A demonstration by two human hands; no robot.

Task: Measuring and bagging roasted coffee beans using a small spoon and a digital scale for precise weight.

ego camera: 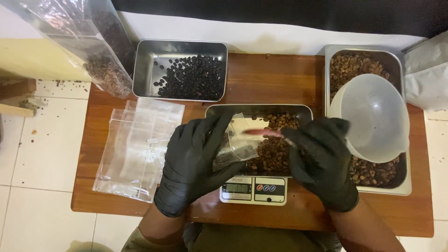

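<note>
Fingers [212, 135] of my left hand [193, 163] are clamped on a small clear bag [235, 142] over the scale tray [261, 109] — my right hand [322, 161] pinches a pink scoop [263, 133] at its mouth. Only a few beans are inside so far, I reckon — a pile of empty bags [135, 149] waits alongside.
</note>
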